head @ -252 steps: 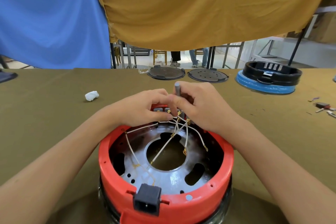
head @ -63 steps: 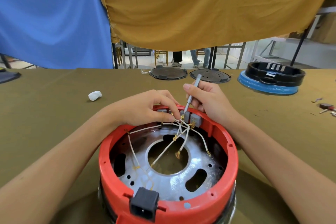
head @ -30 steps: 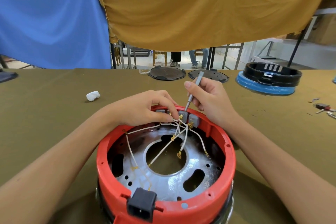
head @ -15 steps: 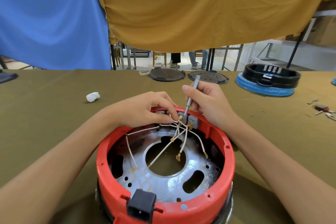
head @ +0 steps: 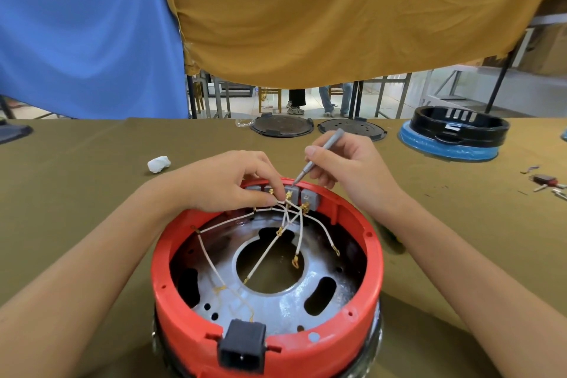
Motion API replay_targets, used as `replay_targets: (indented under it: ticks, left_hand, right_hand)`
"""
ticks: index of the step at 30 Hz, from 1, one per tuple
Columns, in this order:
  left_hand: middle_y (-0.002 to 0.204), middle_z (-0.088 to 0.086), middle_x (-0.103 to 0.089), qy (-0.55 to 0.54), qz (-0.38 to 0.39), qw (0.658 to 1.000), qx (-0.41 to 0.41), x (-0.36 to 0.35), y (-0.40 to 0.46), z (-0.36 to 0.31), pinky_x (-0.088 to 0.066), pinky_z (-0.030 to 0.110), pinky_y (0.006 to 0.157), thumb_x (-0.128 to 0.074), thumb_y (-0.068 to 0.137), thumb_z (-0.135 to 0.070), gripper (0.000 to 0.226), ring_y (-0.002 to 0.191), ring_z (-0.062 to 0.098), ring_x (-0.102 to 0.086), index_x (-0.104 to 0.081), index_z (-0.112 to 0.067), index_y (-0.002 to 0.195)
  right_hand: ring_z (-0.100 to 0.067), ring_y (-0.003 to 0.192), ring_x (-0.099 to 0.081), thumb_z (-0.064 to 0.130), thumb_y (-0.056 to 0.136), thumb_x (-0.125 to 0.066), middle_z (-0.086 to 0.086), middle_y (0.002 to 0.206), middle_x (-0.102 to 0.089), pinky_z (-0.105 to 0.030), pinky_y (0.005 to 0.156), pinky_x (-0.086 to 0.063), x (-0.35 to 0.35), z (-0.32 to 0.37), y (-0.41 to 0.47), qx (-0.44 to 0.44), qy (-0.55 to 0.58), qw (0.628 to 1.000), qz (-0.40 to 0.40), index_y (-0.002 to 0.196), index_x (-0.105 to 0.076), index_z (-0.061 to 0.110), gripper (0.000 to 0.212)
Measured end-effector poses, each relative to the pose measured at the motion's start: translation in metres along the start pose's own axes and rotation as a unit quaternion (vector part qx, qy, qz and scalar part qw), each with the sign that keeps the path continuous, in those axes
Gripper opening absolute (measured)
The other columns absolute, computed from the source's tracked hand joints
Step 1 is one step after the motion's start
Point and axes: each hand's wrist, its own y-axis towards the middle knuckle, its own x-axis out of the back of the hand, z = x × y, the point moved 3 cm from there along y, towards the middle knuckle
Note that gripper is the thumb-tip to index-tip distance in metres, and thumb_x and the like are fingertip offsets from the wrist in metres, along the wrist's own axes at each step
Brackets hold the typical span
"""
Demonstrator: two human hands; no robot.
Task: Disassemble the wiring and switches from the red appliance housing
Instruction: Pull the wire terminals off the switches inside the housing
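Note:
The round red appliance housing [head: 372,273] stands in front of me with a metal plate inside and a black power socket [head: 242,348] at its near rim. Grey switches [head: 310,198] sit along the far inner wall. White wires [head: 276,247] with brass terminals fan out from them. My left hand [head: 227,181] pinches the wires at the switches. My right hand [head: 346,164] holds a thin grey screwdriver [head: 319,155] like a pen, its tip at a switch's top.
On the olive table lie a white wad [head: 159,163] at left, two dark round plates [head: 282,126] at the far edge, a black and blue housing [head: 454,135] at the right, and small loose parts [head: 546,182] at the far right.
My right hand has raised slightly and tilted the screwdriver more to the right, its tip staying at the switches. My left hand keeps its pinch on the wires.

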Motion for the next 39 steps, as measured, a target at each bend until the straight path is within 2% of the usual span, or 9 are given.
replay_targets:
  ticks: [3,5,8,10,13,17,22,32,39]
  left_hand:
    - [0.111,-0.017,-0.057,0.020,-0.003,1.000,0.007,0.000,0.000,-0.001,-0.044,0.039,0.099,-0.069,0.088,-0.036,0.010,0.104,0.003,-0.059,-0.072,-0.046,0.092]
    - [0.108,-0.016,-0.056,0.018,-0.012,1.000,0.010,-0.003,0.001,-0.002,-0.046,0.038,0.096,-0.070,0.085,-0.046,0.006,0.099,0.002,-0.058,-0.072,-0.044,0.090]
    - [0.106,-0.012,-0.055,0.001,-0.023,1.000,0.009,-0.005,0.001,-0.003,-0.045,0.035,0.095,-0.067,0.079,-0.056,0.018,0.097,0.002,-0.058,-0.072,-0.042,0.089]
    - [0.106,-0.011,-0.055,-0.010,-0.023,1.000,0.005,-0.005,-0.001,-0.003,-0.045,0.034,0.096,-0.069,0.082,-0.052,0.012,0.097,0.002,-0.057,-0.072,-0.043,0.089]
    - [0.107,-0.011,-0.054,-0.016,-0.019,1.000,0.006,-0.006,-0.001,-0.002,-0.044,0.033,0.096,-0.070,0.084,-0.047,0.007,0.098,0.002,-0.057,-0.072,-0.042,0.090]
    - [0.108,-0.008,-0.053,-0.023,-0.012,1.000,0.008,-0.006,-0.002,-0.002,-0.043,0.034,0.097,-0.070,0.086,-0.043,0.005,0.100,0.005,-0.056,-0.072,-0.041,0.091]
    - [0.107,-0.009,-0.052,-0.026,-0.006,1.000,0.014,-0.007,-0.003,-0.002,-0.044,0.036,0.097,-0.070,0.087,-0.043,0.005,0.099,0.007,-0.056,-0.071,-0.041,0.091]
    - [0.105,-0.008,-0.052,-0.035,0.000,0.999,0.010,-0.006,-0.004,-0.002,-0.041,0.023,0.093,-0.071,0.088,-0.038,0.005,0.097,0.006,-0.056,-0.071,-0.040,0.092]
    - [0.103,-0.007,-0.052,-0.045,-0.004,0.999,0.010,-0.006,-0.003,0.000,-0.041,0.019,0.090,-0.071,0.088,-0.037,0.005,0.094,0.007,-0.056,-0.071,-0.041,0.091]
  right_hand:
    - [-0.016,0.067,-0.066,0.016,0.097,-0.062,-0.012,0.076,-0.069,-0.032,0.064,-0.056,-0.006,0.001,-0.004,0.033,-0.056,0.998,-0.011,0.087,-0.068,0.005,0.016]
    - [-0.024,0.069,-0.066,0.018,0.098,-0.061,-0.012,0.075,-0.068,-0.039,0.067,-0.056,-0.006,0.003,-0.005,0.050,-0.074,0.996,-0.018,0.085,-0.067,0.006,0.018]
    - [-0.029,0.070,-0.065,0.021,0.098,-0.061,-0.012,0.074,-0.068,-0.046,0.068,-0.056,-0.005,0.005,-0.006,0.061,-0.088,0.994,-0.015,0.085,-0.067,0.008,0.019]
    - [-0.026,0.070,-0.066,0.021,0.098,-0.062,-0.011,0.075,-0.069,-0.043,0.068,-0.057,-0.006,0.006,-0.006,0.064,-0.090,0.994,-0.014,0.085,-0.068,0.009,0.019]
    - [-0.018,0.067,-0.066,0.019,0.098,-0.062,-0.009,0.074,-0.069,-0.031,0.063,-0.056,-0.006,0.005,-0.006,0.063,-0.083,0.994,-0.008,0.086,-0.068,0.006,0.018]
    - [-0.006,0.061,-0.062,0.016,0.098,-0.062,0.003,0.068,-0.066,-0.019,0.059,-0.051,-0.006,-0.001,-0.004,0.027,-0.030,0.999,-0.005,0.088,-0.068,0.003,0.018]
    - [-0.011,0.060,-0.061,0.016,0.098,-0.061,-0.003,0.067,-0.066,-0.021,0.058,-0.051,-0.007,-0.002,-0.002,0.007,-0.001,1.000,-0.008,0.087,-0.067,-0.002,0.022]
    - [-0.008,0.055,-0.055,0.014,0.098,-0.060,-0.007,0.064,-0.062,-0.016,0.055,-0.046,-0.008,-0.007,-0.002,-0.038,0.054,0.998,0.013,0.084,-0.065,-0.006,0.025]
    - [-0.006,0.051,-0.055,0.013,0.099,-0.059,0.001,0.058,-0.061,-0.015,0.052,-0.045,-0.009,-0.004,-0.005,-0.009,0.061,0.998,-0.017,0.079,-0.064,0.004,0.022]
